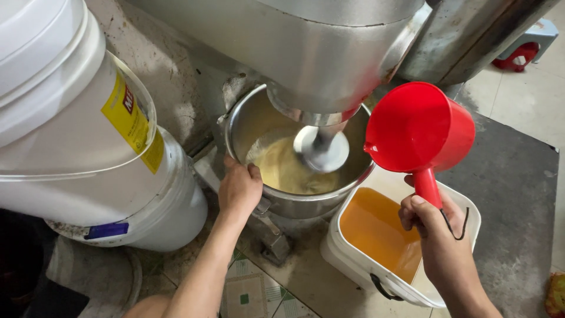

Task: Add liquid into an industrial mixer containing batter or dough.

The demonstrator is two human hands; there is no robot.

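A steel mixing bowl (250, 118) sits under a large metal mixer head (318, 53), with pale yellow batter (285, 171) and a spinning attachment (321, 150) inside. My left hand (239, 188) grips the near rim of the bowl. My right hand (432, 229) holds the handle of a red plastic scoop (421, 126), tilted with its spout touching the bowl's right rim. Directly below the scoop stands a white square bucket (353, 259) holding orange-yellow liquid (376, 232).
Stacked white plastic buckets (76, 129) with a yellow label stand close on the left. The mixer rests on a dark base (506, 176) over tiled floor (253, 291). A small blue stool (532, 38) is far right at the back.
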